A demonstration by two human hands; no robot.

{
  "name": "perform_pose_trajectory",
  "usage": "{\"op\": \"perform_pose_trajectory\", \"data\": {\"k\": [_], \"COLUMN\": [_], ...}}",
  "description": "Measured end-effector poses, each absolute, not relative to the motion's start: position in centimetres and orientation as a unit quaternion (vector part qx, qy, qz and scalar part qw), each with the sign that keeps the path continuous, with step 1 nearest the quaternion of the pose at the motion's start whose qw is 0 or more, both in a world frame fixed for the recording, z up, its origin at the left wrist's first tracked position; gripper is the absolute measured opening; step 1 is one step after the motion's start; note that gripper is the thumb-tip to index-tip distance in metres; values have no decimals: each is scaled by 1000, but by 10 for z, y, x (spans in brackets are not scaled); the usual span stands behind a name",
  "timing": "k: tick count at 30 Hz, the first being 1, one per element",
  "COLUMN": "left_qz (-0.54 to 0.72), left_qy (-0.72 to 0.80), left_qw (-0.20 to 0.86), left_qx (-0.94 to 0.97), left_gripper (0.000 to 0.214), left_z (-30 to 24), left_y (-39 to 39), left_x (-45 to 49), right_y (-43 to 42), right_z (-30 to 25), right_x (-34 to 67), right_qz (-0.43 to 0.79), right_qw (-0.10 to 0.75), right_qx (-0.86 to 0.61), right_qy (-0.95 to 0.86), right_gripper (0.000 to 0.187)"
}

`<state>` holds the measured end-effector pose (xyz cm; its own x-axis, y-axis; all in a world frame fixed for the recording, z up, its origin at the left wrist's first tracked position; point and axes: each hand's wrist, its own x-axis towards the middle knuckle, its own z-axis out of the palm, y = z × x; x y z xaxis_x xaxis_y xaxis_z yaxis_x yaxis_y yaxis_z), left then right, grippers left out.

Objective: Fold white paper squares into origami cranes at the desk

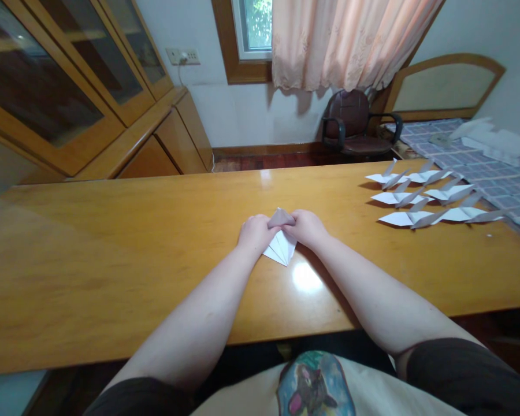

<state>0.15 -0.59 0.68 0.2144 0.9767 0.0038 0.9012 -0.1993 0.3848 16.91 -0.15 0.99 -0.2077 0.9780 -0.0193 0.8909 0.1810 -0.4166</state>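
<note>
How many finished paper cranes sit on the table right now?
6, at the table's right end, in three pairs: far pair, middle pair, near pair. Overlaps may hide another.

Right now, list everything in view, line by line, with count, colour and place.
table: one, honey-brown wood, across the foreground
half-folded paper: one, white, mid-table, held at its top
paper cranes: about six, white, table's right end
cabinet: one, brown wood, glass doors, left wall
window: one, wood-framed, back wall
armchair: one, dark red-brown, under the window
curtain: one, peach, over the window
bed: one, checked cover, far right
left hand: one, pinching the paper's top
right hand: one, pinching the paper's top
</note>
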Motion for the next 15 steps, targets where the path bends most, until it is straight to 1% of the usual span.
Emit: {"op": "perform_pose_trajectory", "data": {"k": [5, 9, 15], "left_qz": [105, 106, 110], "left_qy": [636, 637, 641], "left_qw": [158, 164, 176], "left_qx": [748, 746, 738], "left_gripper": [34, 31, 30], "left_z": [8, 8, 5], "left_y": [-4, -4, -3], "left_x": [1, 1, 0], "right_y": [0, 1, -1], "right_z": [11, 11, 14], "right_x": [169, 170, 171], "right_qz": [176, 172, 154], "right_qw": [114, 109, 137], "right_qx": [-660, -665, -635], "right_qy": [-721, -718, -744], "right_gripper": [24, 23, 20]}}
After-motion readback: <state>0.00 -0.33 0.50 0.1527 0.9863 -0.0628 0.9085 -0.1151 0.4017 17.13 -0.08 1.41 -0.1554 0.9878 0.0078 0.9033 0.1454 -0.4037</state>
